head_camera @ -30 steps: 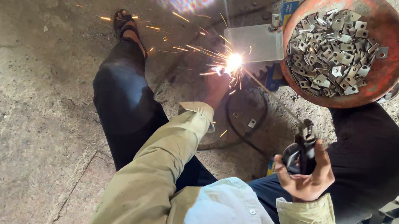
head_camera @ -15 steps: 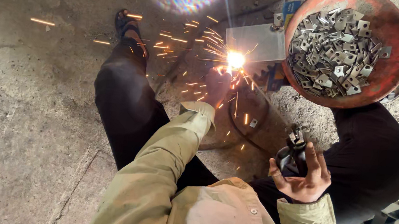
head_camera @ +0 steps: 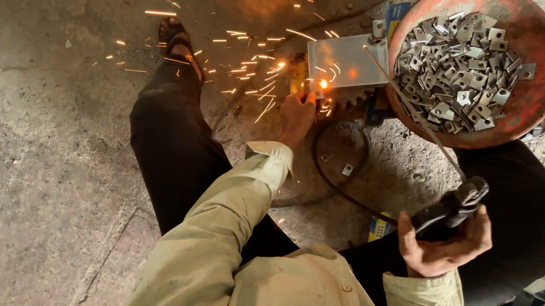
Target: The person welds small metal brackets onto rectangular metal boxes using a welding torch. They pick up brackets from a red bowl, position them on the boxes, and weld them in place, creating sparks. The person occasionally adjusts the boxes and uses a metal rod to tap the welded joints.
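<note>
Nearest the camera, the person's pale khaki shirt (head_camera: 283, 298) fills the lower middle of the view, with both sleeves reaching forward over dark trousers (head_camera: 169, 155). The right hand (head_camera: 443, 244) sits low on the right, its fingers wrapped tightly around the black handle of an electrode holder (head_camera: 449, 209), from whose clamp a thin welding rod (head_camera: 408, 107) slants up and to the left toward the work. Beyond the cuff of the left sleeve, the left hand (head_camera: 297, 118) is stretched out to the edge of the workpiece; the fingers curl down at the spot where the arc burns, seemingly pinching a small part there, though the glare hides just what they hold. A black cable (head_camera: 324, 179) loops on the concrete floor (head_camera: 34, 146) between the two legs, and a small metal piece lies inside the loop. Further out, a flat grey steel plate (head_camera: 344, 62) lies on the ground, and the bright weld point (head_camera: 323, 83) glows at its lower left corner, just beside the left fingertips. Orange sparks (head_camera: 242, 61) spray out to the left across the floor, over the sandalled foot (head_camera: 179, 43). At the far right, a round rust-red pan (head_camera: 534, 80) stands beside the plate, heaped with small square metal brackets (head_camera: 460, 65).
</note>
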